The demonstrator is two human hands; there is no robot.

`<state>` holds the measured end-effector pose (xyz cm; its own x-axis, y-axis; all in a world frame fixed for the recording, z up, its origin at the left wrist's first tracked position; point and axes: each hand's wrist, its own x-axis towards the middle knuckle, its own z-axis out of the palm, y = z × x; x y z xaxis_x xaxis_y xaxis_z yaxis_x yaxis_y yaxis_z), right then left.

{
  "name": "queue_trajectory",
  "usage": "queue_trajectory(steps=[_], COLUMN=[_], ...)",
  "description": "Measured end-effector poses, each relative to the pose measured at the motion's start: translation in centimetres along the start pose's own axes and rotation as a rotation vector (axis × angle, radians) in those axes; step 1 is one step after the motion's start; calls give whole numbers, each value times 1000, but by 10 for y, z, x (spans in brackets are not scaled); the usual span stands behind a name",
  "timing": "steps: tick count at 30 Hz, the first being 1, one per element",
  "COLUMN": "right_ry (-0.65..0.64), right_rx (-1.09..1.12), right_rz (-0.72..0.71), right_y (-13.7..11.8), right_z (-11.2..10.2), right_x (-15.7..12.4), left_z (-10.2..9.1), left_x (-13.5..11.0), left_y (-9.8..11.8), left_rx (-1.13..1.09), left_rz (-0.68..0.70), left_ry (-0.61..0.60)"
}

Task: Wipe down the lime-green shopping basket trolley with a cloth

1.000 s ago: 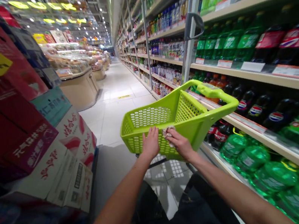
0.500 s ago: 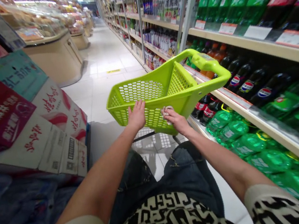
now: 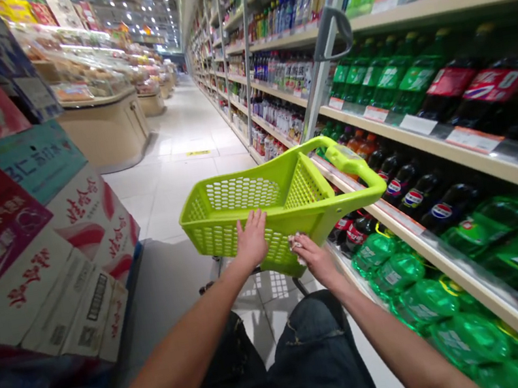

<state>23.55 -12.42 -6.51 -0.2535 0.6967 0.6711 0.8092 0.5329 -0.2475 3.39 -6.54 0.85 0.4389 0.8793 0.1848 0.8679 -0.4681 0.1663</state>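
Note:
A lime-green plastic shopping cart with perforated sides stands sideways across my knees. On its near side wall rests my left hand, fingers stretched out with the tips near the top rim. My right hand is closed around a crumpled whitish cloth or tissue, held against the lower part of the same wall close to the handle end. The cart's basket holds nothing that I can see. Its handle points toward the shelves on the right.
Drink shelves run along the right, with green soda bottles low down. Stacked cartons stand close on the left. Beyond them is a rounded display counter with packaged food. A tiled aisle floor stretches ahead.
The view has tilted up, so the cart and both hands sit lower in the picture. My left hand stays on the side wall, and my right hand still holds the crumpled cloth against it.

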Motion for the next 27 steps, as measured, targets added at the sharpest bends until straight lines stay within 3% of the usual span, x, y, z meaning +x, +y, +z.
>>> queue_trajectory(steps=[2,5,7,9,15,17,21,23,25,27], right_ry=[92,333,425,418,241,256,543,586,529,447], right_rx=[-22,-123,-195,-231,-208,-192,-275,-324,-332,-302], right_rz=[4,0,12,27,58,57,101,101,82,60], right_y=[2,11,18,23,13,9,16,23,26,24], right_z=[-13,-50,-69,-71,-32,-42,-91,-105,-102,-85], right_x=[-1,12,19,16,-14,-5,41,55,52,35], left_z=[1,3,5,6,5,5,7,6,5,4], left_x=[0,-2,-3,-3,-3,-2,-2,-3,-4,-5], left_y=[-1,-2,-1,1,3,1,1,2,3,3], left_rx=[18,44,51,55,56,59,60,57,56,57], left_rz=[17,13,-13,-25,-23,-22,-16,-28,-34,-27], left_ry=[-10,-9,0,1,-8,-15,-2,-2,-13,-23])
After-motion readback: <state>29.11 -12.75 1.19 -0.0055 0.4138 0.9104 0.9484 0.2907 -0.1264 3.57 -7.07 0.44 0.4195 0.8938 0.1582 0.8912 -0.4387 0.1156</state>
